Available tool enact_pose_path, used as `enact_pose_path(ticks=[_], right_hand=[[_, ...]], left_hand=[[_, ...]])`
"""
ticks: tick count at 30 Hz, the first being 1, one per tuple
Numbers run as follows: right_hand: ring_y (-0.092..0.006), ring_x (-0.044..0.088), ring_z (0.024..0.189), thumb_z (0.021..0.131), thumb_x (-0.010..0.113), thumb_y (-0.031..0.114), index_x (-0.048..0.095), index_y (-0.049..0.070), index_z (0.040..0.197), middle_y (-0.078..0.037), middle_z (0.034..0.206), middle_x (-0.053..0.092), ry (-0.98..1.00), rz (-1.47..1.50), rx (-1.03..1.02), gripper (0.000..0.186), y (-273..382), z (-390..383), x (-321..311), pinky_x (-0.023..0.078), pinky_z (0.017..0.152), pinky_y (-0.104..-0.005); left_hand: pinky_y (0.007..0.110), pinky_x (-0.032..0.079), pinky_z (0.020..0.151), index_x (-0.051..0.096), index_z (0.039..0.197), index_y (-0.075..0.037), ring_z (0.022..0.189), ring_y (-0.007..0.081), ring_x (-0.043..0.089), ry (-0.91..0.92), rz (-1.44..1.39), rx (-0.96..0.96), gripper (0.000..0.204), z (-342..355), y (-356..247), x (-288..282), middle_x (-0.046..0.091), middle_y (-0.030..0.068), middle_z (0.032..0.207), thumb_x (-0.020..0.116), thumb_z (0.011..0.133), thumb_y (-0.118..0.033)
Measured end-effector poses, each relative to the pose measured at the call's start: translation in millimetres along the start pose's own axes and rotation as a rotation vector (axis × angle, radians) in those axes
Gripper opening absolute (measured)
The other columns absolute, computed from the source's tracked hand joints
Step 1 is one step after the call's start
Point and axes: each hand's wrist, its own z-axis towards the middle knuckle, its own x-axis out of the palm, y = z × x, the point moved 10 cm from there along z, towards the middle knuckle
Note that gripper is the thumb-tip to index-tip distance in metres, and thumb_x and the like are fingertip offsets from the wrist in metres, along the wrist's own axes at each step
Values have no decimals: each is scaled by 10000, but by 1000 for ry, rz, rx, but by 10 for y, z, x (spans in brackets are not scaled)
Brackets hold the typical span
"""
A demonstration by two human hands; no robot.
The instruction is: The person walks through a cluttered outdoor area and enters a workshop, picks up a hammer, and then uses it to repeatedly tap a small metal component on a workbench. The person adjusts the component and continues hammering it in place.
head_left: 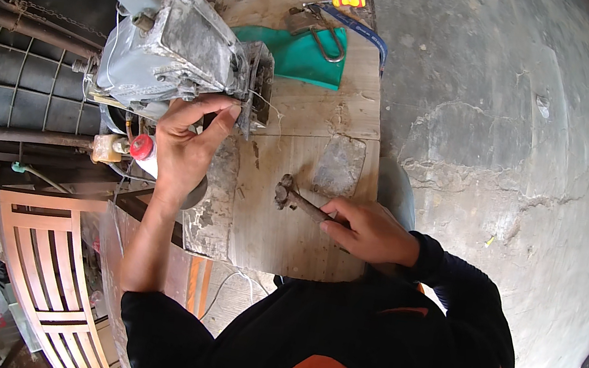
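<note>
My left hand (185, 144) reaches up to the underside of a weathered grey metal machine (161, 55), thumb and fingers pinched near its lower right bracket; whatever is between them is hidden. My right hand (368, 230) grips the handle of a worn hammer (283, 191), its head pointing left over the wooden bench (278, 239), just below the machine. A flat worn grey piece (340, 164) lies on the bench to the right of the hammer. Pale string hangs from the machine's right side.
Green cloth (298, 61), a rusty bent clamp (331, 47), a yellow-red screwdriver (348, 0) and a blue strap (365, 29) lie at the bench's far end. A red-capped container (141, 147) is left. A slatted wooden panel (52, 253) stands lower left; concrete floor (494, 139) extends right.
</note>
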Motion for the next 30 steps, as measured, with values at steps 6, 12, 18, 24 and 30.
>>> enact_pose_path(ticks=[6,12,18,24,30], right_hand=[[-338,609,637,840,606,225,588,23,932,-144,699,614,-56,-308,-165,222,77,129,103,465,579,-426],[-337,617,677,829,624,201,584,21,934,-152,755,621,-78,-224,-137,212,-25,155,189,470,603,-423],[-339,593,717,837,609,152,557,-7,942,-165,806,590,-163,-75,-234,197,33,124,149,467,630,-419],[-243,589,703,808,670,114,587,0,1008,-125,824,573,-75,69,-190,245,263,-54,-208,476,626,-337],[-180,592,702,753,729,48,620,12,1104,-112,909,582,-358,-235,-588,370,1033,-192,-1036,475,574,-276]], left_hand=[[240,423,718,725,901,-44,708,110,558,-25,111,12,132,-61,-66,5,701,53,796,718,769,-35],[225,441,669,719,901,-24,665,98,591,22,28,-22,121,-59,-68,48,700,72,780,710,781,-37],[246,417,726,717,905,-48,731,124,547,-11,123,74,126,21,-103,25,689,46,823,711,779,-45],[261,395,751,715,901,-57,747,144,521,4,138,67,125,78,-115,66,684,43,843,715,776,-57],[267,399,748,713,908,-59,765,147,526,3,118,105,136,56,-133,80,685,48,865,718,772,-57]])
